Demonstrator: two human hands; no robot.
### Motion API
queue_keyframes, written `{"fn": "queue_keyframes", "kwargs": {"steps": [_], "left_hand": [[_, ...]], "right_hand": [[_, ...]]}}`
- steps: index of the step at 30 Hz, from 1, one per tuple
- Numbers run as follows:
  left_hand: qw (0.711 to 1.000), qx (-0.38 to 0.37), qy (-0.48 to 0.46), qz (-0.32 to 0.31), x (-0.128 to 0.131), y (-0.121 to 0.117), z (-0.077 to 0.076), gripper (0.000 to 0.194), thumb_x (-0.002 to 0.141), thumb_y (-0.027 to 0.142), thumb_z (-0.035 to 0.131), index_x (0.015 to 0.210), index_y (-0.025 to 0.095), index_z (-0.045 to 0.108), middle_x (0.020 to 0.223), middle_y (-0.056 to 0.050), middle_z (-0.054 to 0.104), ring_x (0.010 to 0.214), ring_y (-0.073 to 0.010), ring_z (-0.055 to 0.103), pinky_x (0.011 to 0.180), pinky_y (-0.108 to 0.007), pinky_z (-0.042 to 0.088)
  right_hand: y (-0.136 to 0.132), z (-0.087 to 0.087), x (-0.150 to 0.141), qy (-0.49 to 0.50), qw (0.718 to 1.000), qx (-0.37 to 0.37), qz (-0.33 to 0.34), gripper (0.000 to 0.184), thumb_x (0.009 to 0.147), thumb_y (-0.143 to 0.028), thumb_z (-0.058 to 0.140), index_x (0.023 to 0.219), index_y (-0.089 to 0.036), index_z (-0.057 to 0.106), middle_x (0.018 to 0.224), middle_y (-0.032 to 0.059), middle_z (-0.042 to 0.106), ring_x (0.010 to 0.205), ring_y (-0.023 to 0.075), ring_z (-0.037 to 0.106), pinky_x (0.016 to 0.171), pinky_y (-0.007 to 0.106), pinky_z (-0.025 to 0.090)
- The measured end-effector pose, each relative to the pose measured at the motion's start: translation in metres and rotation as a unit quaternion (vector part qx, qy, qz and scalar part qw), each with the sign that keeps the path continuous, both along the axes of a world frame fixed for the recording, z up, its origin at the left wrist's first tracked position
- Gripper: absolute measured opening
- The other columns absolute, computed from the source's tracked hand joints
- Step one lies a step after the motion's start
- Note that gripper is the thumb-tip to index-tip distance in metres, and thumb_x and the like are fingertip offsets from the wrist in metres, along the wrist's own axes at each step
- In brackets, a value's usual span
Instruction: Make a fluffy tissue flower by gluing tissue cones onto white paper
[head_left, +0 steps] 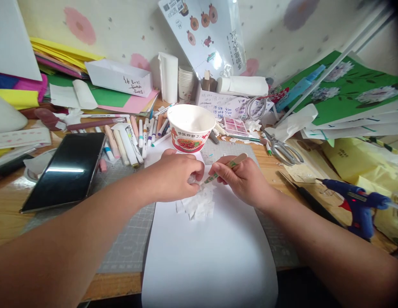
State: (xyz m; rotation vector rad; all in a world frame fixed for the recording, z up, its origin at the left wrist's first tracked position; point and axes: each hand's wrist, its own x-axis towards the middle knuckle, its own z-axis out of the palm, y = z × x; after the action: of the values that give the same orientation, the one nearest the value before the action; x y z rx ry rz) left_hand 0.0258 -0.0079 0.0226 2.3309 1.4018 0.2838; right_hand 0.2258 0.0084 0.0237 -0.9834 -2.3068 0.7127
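Wooden stick [236, 161] pinched in the right hand [245, 179] is best held steady by the white scraps [200, 206], the left hand [175, 176] curled, its hold unclear.

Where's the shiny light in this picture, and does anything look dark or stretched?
Head view: a pale streak of light crosses the dark-screened device; head view: bright glare sits on the shiny packet; head view: the white sheet looks greyer toward its lower middle; head view: the top-right corner is dark, and the forearms look stretched toward the edges, perhaps by a wide lens.
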Motion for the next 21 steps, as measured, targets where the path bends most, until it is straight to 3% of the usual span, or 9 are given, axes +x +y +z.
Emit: {"fn": "queue_keyframes", "kwargs": {"steps": [4, 7, 13, 17, 21], "left_hand": [[0.999, 0.02, 0.005, 0.03, 0.006, -0.003, -0.001, 0.016, 0.072, 0.036, 0.068, 0.079, 0.022, 0.067, 0.097, -0.001, 0.063, 0.096, -0.0242, 0.059, 0.095, -0.047, 0.031], [0.999, 0.034, 0.023, 0.035, 0.01, -0.003, -0.002, 0.004, 0.074, 0.023, 0.063, 0.073, 0.022, 0.067, 0.093, -0.001, 0.063, 0.096, -0.0236, 0.059, 0.091, -0.046, 0.031], [0.998, 0.042, 0.038, 0.012, 0.008, 0.001, -0.006, 0.01, 0.075, 0.015, 0.054, 0.073, 0.021, 0.063, 0.079, 0.004, 0.067, 0.081, -0.0168, 0.061, 0.092, -0.043, 0.033], [0.998, 0.043, 0.036, 0.01, 0.006, 0.002, -0.006, 0.012, 0.08, 0.019, 0.051, 0.074, 0.021, 0.061, 0.075, 0.005, 0.068, 0.072, -0.0149, 0.059, 0.092, -0.041, 0.035], [0.998, 0.039, 0.041, 0.017, 0.006, 0.003, -0.004, 0.014, 0.083, 0.023, 0.051, 0.077, 0.022, 0.064, 0.077, 0.002, 0.071, 0.078, -0.0186, 0.061, 0.085, -0.038, 0.039]], "right_hand": [[0.0, 0.002, -0.003, -0.022, 1.0, -0.006, -0.012, 0.043, 0.097, -0.035, 0.041, 0.067, -0.015, 0.062, 0.059, 0.0014, 0.057, 0.051, 0.0094, 0.049, 0.053, 0.024, 0.036], [0.002, 0.001, -0.002, -0.008, 0.999, -0.045, -0.023, 0.04, 0.096, -0.034, 0.042, 0.068, -0.014, 0.063, 0.06, 0.0019, 0.059, 0.052, 0.0098, 0.051, 0.055, 0.024, 0.038], [0.005, -0.004, 0.01, 0.112, 0.987, -0.111, -0.028, 0.048, 0.093, -0.052, 0.05, 0.068, -0.014, 0.064, 0.063, 0.0031, 0.062, 0.055, 0.0109, 0.056, 0.055, 0.024, 0.043], [0.0, -0.002, 0.019, 0.218, 0.97, -0.092, -0.052, 0.041, 0.095, -0.048, 0.052, 0.076, -0.015, 0.066, 0.061, 0.0007, 0.06, 0.054, 0.011, 0.056, 0.053, 0.024, 0.046], [-0.011, 0.001, 0.02, 0.165, 0.985, -0.031, 0.032, 0.035, 0.097, -0.038, 0.051, 0.076, -0.015, 0.065, 0.065, 0.0015, 0.062, 0.058, 0.0103, 0.057, 0.054, 0.022, 0.046]]}}
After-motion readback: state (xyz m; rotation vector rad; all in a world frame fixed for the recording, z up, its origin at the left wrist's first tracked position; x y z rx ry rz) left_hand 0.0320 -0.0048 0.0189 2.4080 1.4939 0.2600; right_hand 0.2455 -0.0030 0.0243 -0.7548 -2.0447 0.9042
